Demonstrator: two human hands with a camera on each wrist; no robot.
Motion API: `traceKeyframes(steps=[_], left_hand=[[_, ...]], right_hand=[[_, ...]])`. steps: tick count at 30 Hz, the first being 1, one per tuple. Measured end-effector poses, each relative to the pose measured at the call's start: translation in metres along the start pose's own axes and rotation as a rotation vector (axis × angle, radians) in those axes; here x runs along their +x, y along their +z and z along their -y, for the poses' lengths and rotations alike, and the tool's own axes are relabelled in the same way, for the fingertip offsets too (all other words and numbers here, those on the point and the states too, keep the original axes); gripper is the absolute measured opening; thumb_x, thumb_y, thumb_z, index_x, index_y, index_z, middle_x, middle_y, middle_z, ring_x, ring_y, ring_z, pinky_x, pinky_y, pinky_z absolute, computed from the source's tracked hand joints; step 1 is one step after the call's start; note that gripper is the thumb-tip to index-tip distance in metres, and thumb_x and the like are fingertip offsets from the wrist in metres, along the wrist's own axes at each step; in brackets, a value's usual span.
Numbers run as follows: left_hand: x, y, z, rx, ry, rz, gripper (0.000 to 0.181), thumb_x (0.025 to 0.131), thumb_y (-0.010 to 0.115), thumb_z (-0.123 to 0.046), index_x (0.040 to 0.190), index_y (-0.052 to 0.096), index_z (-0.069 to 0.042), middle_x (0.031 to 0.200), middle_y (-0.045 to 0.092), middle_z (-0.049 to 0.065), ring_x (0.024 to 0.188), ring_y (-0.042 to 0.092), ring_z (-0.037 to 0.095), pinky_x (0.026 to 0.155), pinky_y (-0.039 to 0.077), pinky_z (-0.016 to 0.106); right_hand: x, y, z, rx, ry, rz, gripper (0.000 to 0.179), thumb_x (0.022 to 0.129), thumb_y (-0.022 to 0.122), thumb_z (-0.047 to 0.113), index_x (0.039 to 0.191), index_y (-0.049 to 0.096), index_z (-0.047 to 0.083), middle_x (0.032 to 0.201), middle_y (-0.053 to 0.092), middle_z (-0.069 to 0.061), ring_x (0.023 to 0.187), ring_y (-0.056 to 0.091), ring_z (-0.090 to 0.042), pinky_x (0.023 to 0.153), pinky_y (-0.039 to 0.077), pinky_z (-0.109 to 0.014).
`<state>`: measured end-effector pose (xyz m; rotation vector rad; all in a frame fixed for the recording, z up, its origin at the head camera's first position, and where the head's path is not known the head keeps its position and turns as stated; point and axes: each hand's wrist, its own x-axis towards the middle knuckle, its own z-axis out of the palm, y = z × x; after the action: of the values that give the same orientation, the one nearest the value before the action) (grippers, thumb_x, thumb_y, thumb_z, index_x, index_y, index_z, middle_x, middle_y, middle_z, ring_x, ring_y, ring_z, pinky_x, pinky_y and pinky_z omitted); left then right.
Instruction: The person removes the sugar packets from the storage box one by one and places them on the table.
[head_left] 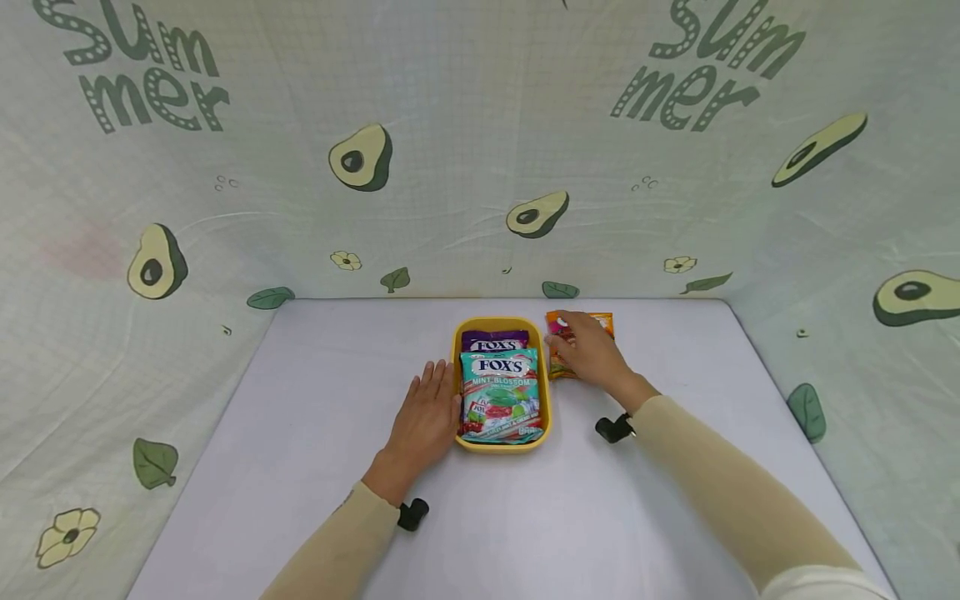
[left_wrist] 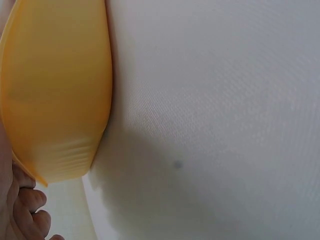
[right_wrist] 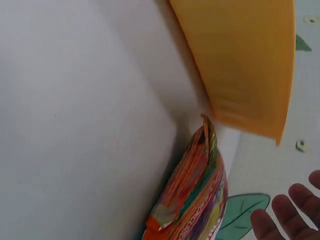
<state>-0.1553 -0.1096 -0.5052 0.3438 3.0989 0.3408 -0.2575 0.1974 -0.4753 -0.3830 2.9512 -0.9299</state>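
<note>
A yellow tray (head_left: 502,448) holds a teal Fox's Mint Blossom candy bag (head_left: 501,398), which overlaps a purple Fox's bag (head_left: 483,337) behind it. My left hand (head_left: 426,417) lies along the tray's left side with fingers extended and the thumb at the rim. To the right of the tray lies an orange snack packet (head_left: 603,321), partly hidden under my right hand (head_left: 594,354). In the right wrist view, the fingers (right_wrist: 287,210) are spread apart above the crinkled packet (right_wrist: 195,190), with nothing between them.
The white tabletop (head_left: 495,517) ends at a cloth backdrop (head_left: 450,250) printed with avocados and leaves. That cloth also rises along both sides. Black wrist cameras (head_left: 413,514) are strapped under both forearms.
</note>
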Motion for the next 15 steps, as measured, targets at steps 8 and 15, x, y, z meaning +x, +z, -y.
traceKeyframes(steps=[8, 15], left_hand=[[0.001, -0.001, 0.0, 0.003, -0.008, 0.002, 0.068, 0.112, 0.047, -0.038, 0.167, 0.027, -0.003, 0.173, 0.028, 0.015, 0.163, 0.021, 0.033, 0.13, 0.025, 0.053], [0.001, 0.001, 0.0, 0.0, -0.016, 0.017, 0.069, 0.112, 0.047, -0.039, 0.167, 0.026, -0.004, 0.174, 0.028, 0.015, 0.163, 0.02, 0.033, 0.131, 0.023, 0.052]], right_hand=[[-0.007, 0.016, 0.029, -0.126, -0.181, 0.107, 0.071, 0.101, 0.069, 0.048, 0.158, 0.048, 0.011, 0.157, 0.052, -0.016, 0.148, 0.039, -0.04, 0.12, 0.04, -0.063], [-0.01, 0.03, 0.031, -0.273, -0.23, 0.131, 0.076, 0.099, 0.066, 0.059, 0.156, 0.052, 0.01, 0.145, 0.064, -0.014, 0.139, 0.044, -0.037, 0.119, 0.042, -0.058]])
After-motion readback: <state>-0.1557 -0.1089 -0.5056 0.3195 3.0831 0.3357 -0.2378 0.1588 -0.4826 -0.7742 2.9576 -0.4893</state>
